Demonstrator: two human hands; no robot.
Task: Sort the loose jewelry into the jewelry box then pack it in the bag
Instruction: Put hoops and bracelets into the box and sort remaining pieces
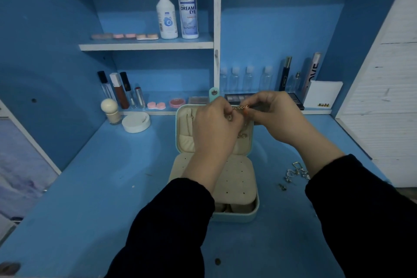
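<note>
In the head view, a thin gold chain [240, 107] is held stretched between the two hands, above the far half of the open box [247, 217]. One end is pinched in the grip of the left hand [214, 130], whose fingers are curled inward. The other end is pinched in the grip of the right hand [274, 115], between thumb and fingertips. A small gold ring is seen just under the left fingers; whether it belongs to the chain cannot be told.

The box is set on the blue tabletop [101, 187], with its mint shell laid open toward the shelves. The near half is covered by a cream perforated panel, and the far half is lined with cream pockets. A further glint of gold is seen in the far half, partly hidden by the hands.

Loose jewelry [296, 172] is scattered on the tabletop to the right of the box, just beside the right sleeve [361, 210]. Both forearms are covered by dark sleeves.

Behind the box, a white compact [136, 122], lipsticks [119, 90], clear bottles [248, 79] and a white card [323, 95] are ranged along the back. Two white bottles [188, 7] are stood on the upper shelf [146, 46].
</note>
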